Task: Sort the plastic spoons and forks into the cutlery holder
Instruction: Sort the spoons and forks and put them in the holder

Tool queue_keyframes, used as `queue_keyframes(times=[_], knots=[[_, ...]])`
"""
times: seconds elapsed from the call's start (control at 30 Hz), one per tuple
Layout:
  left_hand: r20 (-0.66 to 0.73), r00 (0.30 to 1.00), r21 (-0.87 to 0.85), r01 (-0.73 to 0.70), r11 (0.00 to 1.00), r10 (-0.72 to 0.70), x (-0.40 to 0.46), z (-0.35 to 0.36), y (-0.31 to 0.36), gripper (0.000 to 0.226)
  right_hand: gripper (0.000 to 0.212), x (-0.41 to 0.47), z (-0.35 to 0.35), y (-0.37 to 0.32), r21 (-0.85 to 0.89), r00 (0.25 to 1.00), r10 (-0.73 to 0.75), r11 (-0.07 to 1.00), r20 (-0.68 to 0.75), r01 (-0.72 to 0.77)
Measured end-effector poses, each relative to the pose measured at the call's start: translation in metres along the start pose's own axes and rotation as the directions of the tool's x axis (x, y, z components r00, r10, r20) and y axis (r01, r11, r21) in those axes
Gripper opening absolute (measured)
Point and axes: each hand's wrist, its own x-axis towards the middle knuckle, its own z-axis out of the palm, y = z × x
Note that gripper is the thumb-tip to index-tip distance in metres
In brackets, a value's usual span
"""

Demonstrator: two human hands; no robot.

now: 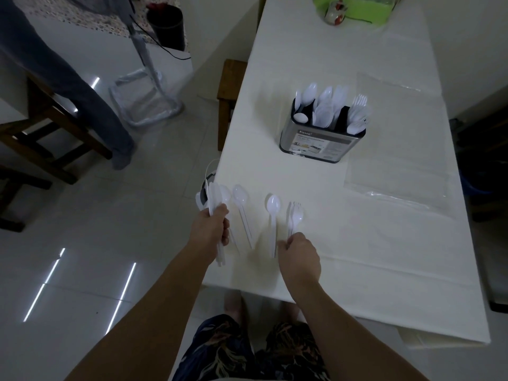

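Seemingly mid-sort, a person stands at a white table (357, 215). Their left hand (211, 229) grips a bundle of white plastic spoons (217, 196) at the table's near-left corner, bowls pointing away, likely gathered by type. Their right hand (299, 254) pinches the handles of a few forks (295, 213). Two loose spoons (273, 204) lie between the hands. Further back, the cutlery holder (321, 144) stands upright, already holding spoons left, forks right.

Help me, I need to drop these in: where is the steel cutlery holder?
In the head view, the steel cutlery holder stands upright mid-table, beyond and right of both hands, beside the clear plastic sheet on its right.
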Motion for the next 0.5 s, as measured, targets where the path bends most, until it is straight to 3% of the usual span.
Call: queue_keyframes(times=[0.17, 0.5], knots=[[-0.056, 0.998, -0.053, 0.0, 0.999, -0.003, 0.001, -0.01, 0.002, 0.015, 0.025, 0.002, 0.0, -0.003, -0.108, 1.0, -0.005, 0.994, 0.02, 0.007], [-0.094, 0.994, -0.107, 0.043, 0.993, -0.053, -0.005, -0.023, -0.001, 0.015, 0.024, 0.005, 0.002, 0.002, -0.104, 1.0, 0.024, 0.994, -0.007, -0.024]])
